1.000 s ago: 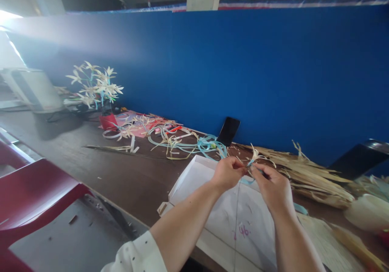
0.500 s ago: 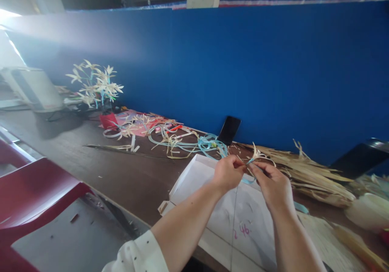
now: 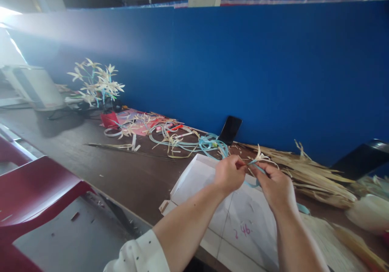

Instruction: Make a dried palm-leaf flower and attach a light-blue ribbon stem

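Over a white cardboard tray point(image 3: 200, 171), my two hands meet at a small cream flower point(image 3: 260, 155) made of dry husk strips. My left hand point(image 3: 231, 177) is closed in a pinch on the flower's thin stem. My right hand point(image 3: 276, 187) pinches a light blue ribbon point(image 3: 252, 184) just beneath the petals, thumb against fingers. The ribbon runs around the stem and hangs in a loop between the hands. Fingers partly hide the wrapped part. Pink handwritten marks show on the tray.
Behind the tray lie coiled blue ribbon point(image 3: 209, 142) and a leaning black phone point(image 3: 230, 130). Dry husks point(image 3: 316, 179) are heaped at right. A red pot point(image 3: 109, 120) holds several similar flowers. A blue partition point(image 3: 243, 69) stands behind; a red chair point(image 3: 39, 191) is at left.
The ribbon now lies across the right fingers, and its hanging loop has shifted slightly. My hands stay together at the stem, the right a little farther right. The view has shifted slightly.
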The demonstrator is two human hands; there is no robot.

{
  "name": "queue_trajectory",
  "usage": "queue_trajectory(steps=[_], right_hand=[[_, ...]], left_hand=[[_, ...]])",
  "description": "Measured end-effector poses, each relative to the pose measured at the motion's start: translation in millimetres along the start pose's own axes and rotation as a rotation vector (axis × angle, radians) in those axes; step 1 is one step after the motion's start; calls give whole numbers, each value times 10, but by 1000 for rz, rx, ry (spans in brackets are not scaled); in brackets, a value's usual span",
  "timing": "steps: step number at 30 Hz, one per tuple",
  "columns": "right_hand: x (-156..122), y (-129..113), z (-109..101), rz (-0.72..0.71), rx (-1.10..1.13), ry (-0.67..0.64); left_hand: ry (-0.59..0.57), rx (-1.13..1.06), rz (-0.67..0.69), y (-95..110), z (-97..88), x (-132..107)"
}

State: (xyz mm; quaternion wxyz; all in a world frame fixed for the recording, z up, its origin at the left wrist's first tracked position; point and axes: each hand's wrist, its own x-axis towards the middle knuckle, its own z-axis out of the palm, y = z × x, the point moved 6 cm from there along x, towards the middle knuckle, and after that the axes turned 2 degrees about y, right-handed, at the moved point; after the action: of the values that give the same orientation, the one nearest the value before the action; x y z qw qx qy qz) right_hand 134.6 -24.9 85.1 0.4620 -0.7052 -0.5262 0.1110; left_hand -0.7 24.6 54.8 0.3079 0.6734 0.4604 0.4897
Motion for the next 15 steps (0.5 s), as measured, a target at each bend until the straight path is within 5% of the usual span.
queue_trajectory(steps=[7,15], right_hand=[[-28,-33,23,-28,8,-8],[-10,16,30,-23,2,125]], left_hand=[[28,51,15,54,-54,-14],[49,-13,-22,43,-2,-55]])
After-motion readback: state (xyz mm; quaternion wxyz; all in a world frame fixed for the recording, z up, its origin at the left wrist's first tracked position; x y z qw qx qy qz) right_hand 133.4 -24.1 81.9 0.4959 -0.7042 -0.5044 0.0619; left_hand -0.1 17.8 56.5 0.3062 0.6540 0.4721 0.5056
